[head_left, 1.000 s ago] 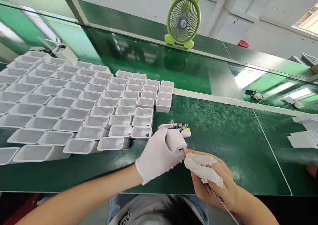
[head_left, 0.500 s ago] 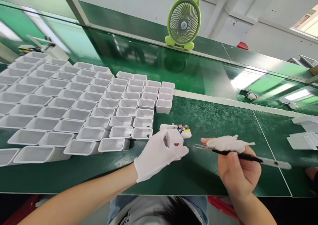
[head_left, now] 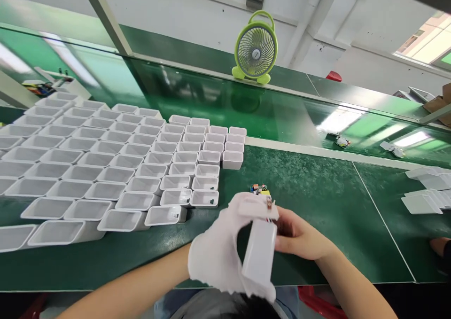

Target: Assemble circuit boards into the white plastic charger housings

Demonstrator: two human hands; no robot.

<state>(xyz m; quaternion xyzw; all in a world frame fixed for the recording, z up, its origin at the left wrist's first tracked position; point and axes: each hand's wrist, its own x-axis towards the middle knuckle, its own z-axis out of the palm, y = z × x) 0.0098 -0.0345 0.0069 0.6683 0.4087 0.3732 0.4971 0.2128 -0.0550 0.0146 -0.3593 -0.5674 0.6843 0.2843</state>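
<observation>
My left hand [head_left: 221,239], in a white glove, is closed around a white plastic casing [head_left: 260,251], held tilted above the bench. At its upper end, the gloved fingers also grip a flat white cap [head_left: 255,208] with metal pins; thin wires show between cap and casing. My right hand [head_left: 299,234] is bare and grips the casing's right side near the cap, its thumb against the edge and some fingertips hidden behind. Just beyond the glove lies a small circuit board [head_left: 259,189] with coloured parts, partly covered by the hand.
Rows of open white plastic casings [head_left: 105,173] cover the bench's left side. A green fan [head_left: 256,53] stands on the back shelf. More white parts [head_left: 423,201] lie at right, near another person's hand [head_left: 440,246]. Small assemblies [head_left: 341,141] rest on the glossy surface behind.
My right hand has come left to the casing; the tweezers and white cloth-like bundle it held are out of sight. My left hand has turned the casing and now also grips the cap.
</observation>
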